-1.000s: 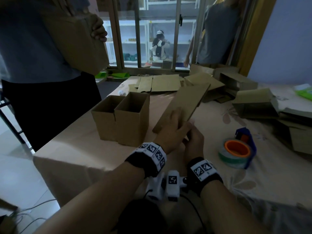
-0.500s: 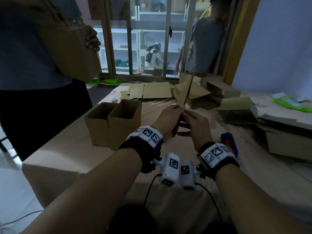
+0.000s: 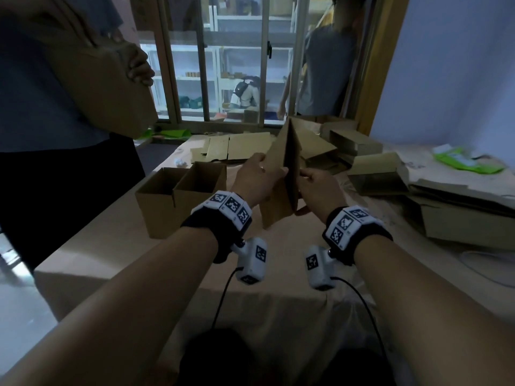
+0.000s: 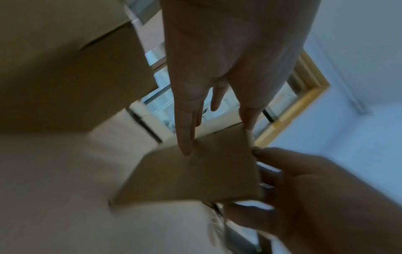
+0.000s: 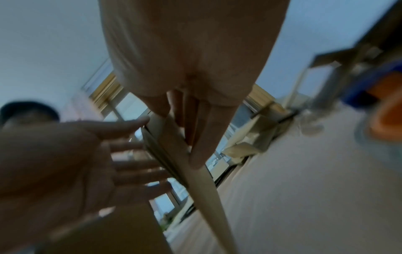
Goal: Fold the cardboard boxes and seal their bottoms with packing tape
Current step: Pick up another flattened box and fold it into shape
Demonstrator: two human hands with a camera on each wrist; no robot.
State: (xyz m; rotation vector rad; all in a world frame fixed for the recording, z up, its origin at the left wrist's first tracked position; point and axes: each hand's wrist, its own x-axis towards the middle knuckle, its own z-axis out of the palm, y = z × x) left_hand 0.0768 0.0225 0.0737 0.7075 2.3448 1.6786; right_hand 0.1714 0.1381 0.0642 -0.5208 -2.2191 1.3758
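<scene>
I hold a flattened brown cardboard box upright above the table, its two sides parting into a narrow wedge. My left hand lies along its left face with the thumb hooked over the near edge. My right hand pinches the right panel between thumb and fingers. The left wrist view shows the left hand's fingers straight on the cardboard. The right wrist view shows the panel edge-on under my right fingers. A blue and orange tape dispenser shows blurred at the right; the head view does not show it.
Two open upright boxes stand left of my hands on the table. Flat blanks lie at the far edge, with folded boxes heaped to the right. A person holding a box stands at the left; another stands in the doorway.
The flat cardboard has come up off the table and now stands on edge. My hands have moved apart and its two sides have opened slightly.
</scene>
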